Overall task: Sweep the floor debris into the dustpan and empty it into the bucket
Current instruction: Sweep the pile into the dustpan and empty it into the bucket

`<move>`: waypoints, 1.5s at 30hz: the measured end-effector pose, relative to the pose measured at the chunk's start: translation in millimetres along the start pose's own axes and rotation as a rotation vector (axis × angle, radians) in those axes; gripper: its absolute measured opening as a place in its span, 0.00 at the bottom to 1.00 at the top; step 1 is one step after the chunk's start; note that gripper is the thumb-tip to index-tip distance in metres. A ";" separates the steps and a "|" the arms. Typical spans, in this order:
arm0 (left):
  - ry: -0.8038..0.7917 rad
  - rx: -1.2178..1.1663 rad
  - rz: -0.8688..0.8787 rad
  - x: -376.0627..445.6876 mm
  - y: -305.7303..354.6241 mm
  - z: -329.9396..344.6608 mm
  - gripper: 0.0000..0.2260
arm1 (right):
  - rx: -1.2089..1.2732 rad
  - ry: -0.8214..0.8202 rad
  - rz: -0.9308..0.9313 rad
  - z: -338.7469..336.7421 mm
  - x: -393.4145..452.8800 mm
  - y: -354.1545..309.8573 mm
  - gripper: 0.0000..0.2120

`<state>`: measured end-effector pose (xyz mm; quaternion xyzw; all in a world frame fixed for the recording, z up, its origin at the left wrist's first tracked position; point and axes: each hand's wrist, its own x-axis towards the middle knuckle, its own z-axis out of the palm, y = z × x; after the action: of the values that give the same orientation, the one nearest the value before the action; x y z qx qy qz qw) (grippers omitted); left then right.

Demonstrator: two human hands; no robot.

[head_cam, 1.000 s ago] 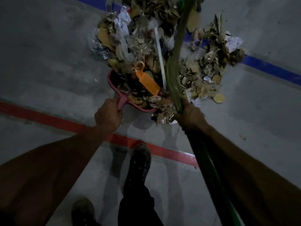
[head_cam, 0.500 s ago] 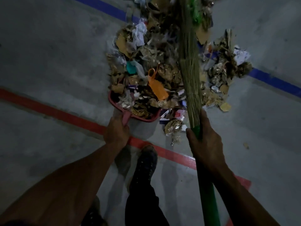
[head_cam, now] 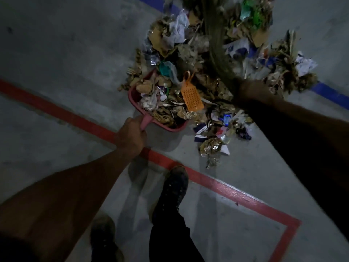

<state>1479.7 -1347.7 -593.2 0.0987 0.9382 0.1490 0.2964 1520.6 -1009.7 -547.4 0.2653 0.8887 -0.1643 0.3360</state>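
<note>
Pink plastic dustpan (head_cam: 134,95): on grey concrete floor (head_cam: 56,53), heaped with debris; handle points toward the person, mouth away into the pile of dry leaves, paper and wrappers (head_cam: 217,59); left hand (head_cam: 131,136) fingers curled round the handle. Straw-bristled broom (head_cam: 217,44): long axis running away up-frame over the pile; right hand (head_cam: 249,91) on it, finger state cannot be told. Orange perforated plastic piece (head_cam: 191,96): at the dustpan mouth.

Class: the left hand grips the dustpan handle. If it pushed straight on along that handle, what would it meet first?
The left hand would first meet the dustpan pan itself, heaped with debris; depth beyond that is unclear.
</note>
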 end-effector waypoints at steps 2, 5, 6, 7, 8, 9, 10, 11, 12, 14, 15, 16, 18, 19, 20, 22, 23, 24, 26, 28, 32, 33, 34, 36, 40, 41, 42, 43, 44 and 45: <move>-0.002 0.009 -0.001 4.0 1.4 -1.3 0.16 | 0.002 -0.008 -0.040 23.0 -20.4 -3.7 0.23; -0.011 0.049 0.000 6.7 2.1 -4.4 0.16 | 0.045 0.022 -0.112 47.3 -55.3 -8.4 0.29; -0.013 0.060 0.010 7.2 1.0 -5.5 0.16 | 0.055 0.026 -0.135 50.8 -65.5 -8.6 0.30; -0.020 0.067 0.018 7.1 -0.5 -6.2 0.17 | 0.063 0.028 -0.133 49.2 -75.2 -8.5 0.31; -0.026 0.066 0.031 7.3 -2.5 -6.4 0.16 | 0.072 0.030 -0.111 43.6 -82.9 -7.5 0.32; -0.038 0.069 0.040 7.1 -4.2 -6.6 0.15 | 0.074 0.032 -0.081 35.0 -88.7 -6.2 0.32; -0.048 0.073 0.044 6.7 -5.7 -6.7 0.14 | 0.066 0.043 -0.053 24.9 -91.9 -5.2 0.32; -0.057 0.077 0.037 6.5 -6.4 -6.4 0.14 | 0.056 0.069 -0.032 14.6 -91.8 -4.4 0.32; -0.063 0.080 0.026 6.9 -7.3 -5.3 0.13 | 0.062 0.106 -0.019 4.4 -87.8 -4.3 0.32; -0.067 0.083 -0.012 7.4 -7.2 -3.1 0.12 | 0.099 0.134 -0.011 -10.1 -67.7 -4.6 0.30; -0.067 0.087 -0.034 7.1 -7.1 -2.3 0.11 | 0.101 0.114 -0.009 -13.9 -53.6 -6.5 0.30; -0.064 0.093 -0.052 6.9 -7.5 -1.2 0.11 | 0.102 0.082 -0.008 -13.9 -40.0 -9.1 0.29; -0.052 0.112 -0.058 4.9 -6.0 0.0 0.10 | 0.110 -0.002 -0.020 -7.0 -23.0 -18.1 0.27; -0.049 0.128 -0.053 3.8 -5.0 0.6 0.10 | 0.111 -0.045 -0.033 -0.1 -21.7 -23.9 0.27; -0.048 0.150 -0.046 2.9 -3.3 0.8 0.11 | 0.109 -0.076 -0.049 9.0 -24.4 -29.0 0.27; -0.055 0.209 -0.027 1.8 -0.1 0.6 0.12 | 0.112 -0.091 -0.075 29.2 -37.7 -37.2 0.29; -0.058 0.245 -0.017 0.9 0.3 0.7 0.13 | 0.120 -0.076 -0.081 38.7 -47.3 -40.8 0.30; -0.058 0.285 0.001 0.1 -0.2 1.0 0.14 | 0.124 -0.060 -0.095 47.6 -57.4 -43.7 0.30; -0.054 0.356 0.060 -2.5 -2.6 2.2 0.16 | 0.136 -0.050 -0.128 65.7 -75.5 -45.9 0.33; -0.044 0.389 0.117 -4.9 -5.6 3.2 0.18 | 0.155 -0.054 -0.136 74.7 -90.2 -45.4 0.35; -0.029 0.416 0.167 -6.8 -9.5 3.5 0.24 | 0.202 0.040 -0.073 56.7 -113.2 -32.0 0.34; -0.024 0.416 0.169 -6.5 -10.2 4.0 0.24 | 0.215 0.071 -0.042 48.9 -115.9 -25.3 0.34; -0.015 0.414 0.171 -5.9 -11.0 4.2 0.24 | 0.229 0.091 -0.004 42.5 -115.9 -17.3 0.33; -0.001 0.413 0.174 -4.9 -11.8 5.7 0.24 | 0.260 0.107 0.089 35.1 -104.5 1.1 0.34; 0.011 0.423 0.159 -4.0 -9.5 6.5 0.23 | 0.282 0.062 0.190 37.8 -80.3 16.6 0.35; 0.011 0.433 0.162 -2.5 -9.1 6.0 0.23 | 0.308 0.036 0.173 43.4 -78.6 14.4 0.33; 0.010 0.445 0.172 -0.7 -9.0 5.4 0.23 | 0.344 0.012 0.147 50.5 -78.4 9.5 0.32; 0.005 0.454 0.184 1.4 -9.3 4.8 0.23 | 0.383 -0.015 0.126 58.3 -79.7 3.1 0.32; 0.001 0.457 0.194 3.6 -9.9 3.8 0.24 | 0.410 -0.037 0.107 66.5 -81.7 -4.0 0.32; -0.005 0.455 0.201 4.9 -10.5 3.4 0.23 | 0.419 -0.049 0.087 74.3 -83.6 -10.4 0.32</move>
<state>1476.8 -1355.4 -602.0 0.2563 0.9322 -0.0375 0.2527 1605.4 -1083.3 -542.6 0.3633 0.8144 -0.3372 0.3017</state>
